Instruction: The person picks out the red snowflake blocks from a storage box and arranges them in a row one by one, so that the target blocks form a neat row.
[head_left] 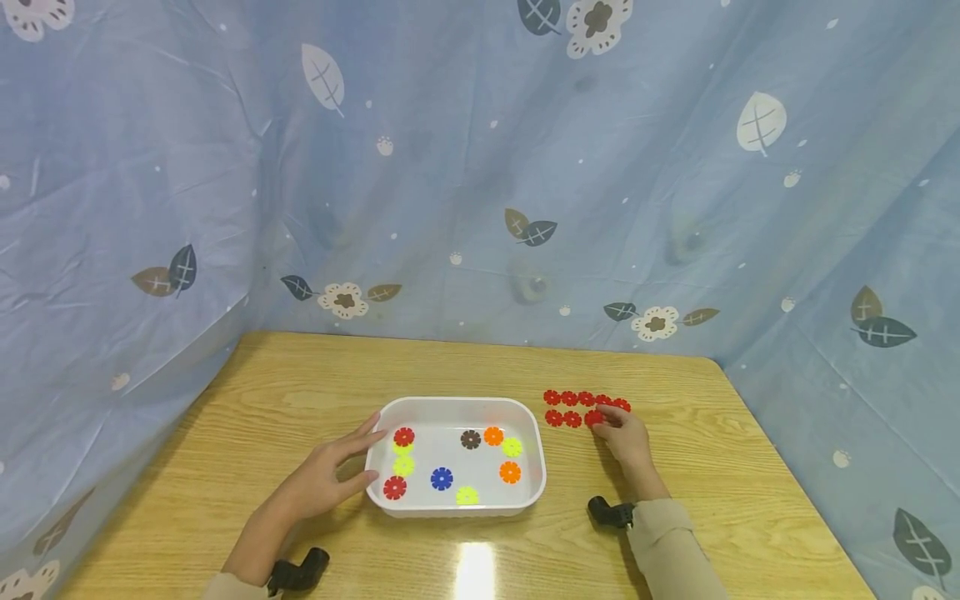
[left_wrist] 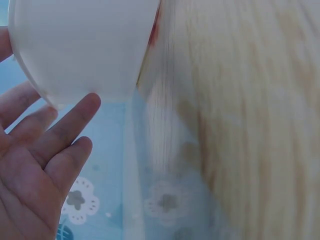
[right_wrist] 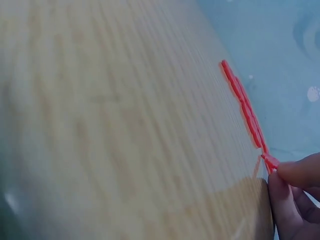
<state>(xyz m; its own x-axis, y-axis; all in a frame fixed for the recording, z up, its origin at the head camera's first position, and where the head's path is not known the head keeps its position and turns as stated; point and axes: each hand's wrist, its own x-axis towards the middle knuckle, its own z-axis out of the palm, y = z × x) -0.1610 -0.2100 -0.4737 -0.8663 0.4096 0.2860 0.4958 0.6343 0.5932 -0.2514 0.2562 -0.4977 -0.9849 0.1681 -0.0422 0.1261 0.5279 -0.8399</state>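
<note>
My right hand (head_left: pixel 625 435) pinches a red notched plastic disc (right_wrist: pixel 270 160) between thumb and fingertip, its edge tilted up from the table in the right wrist view. Beside it lie two rows of red discs (head_left: pixel 570 398), the back row partly behind my fingers. My left hand (head_left: pixel 318 479) rests at the left end of a white plastic tray (head_left: pixel 455 510), fingers spread and touching its rim. Inside the tray are two red discs (head_left: pixel 394 487), several yellow ones (head_left: pixel 403 465), two orange ones (head_left: pixel 510 472), a blue one (head_left: pixel 442 478) and a brown one (head_left: pixel 470 439).
The wooden table (head_left: pixel 337 367) carries the tray near its middle and the red rows to the right. A blue patterned cloth (head_left: pixel 420 183) hangs behind and along both sides. Black wrist cameras (head_left: pixel 300 572) sit at both wrists.
</note>
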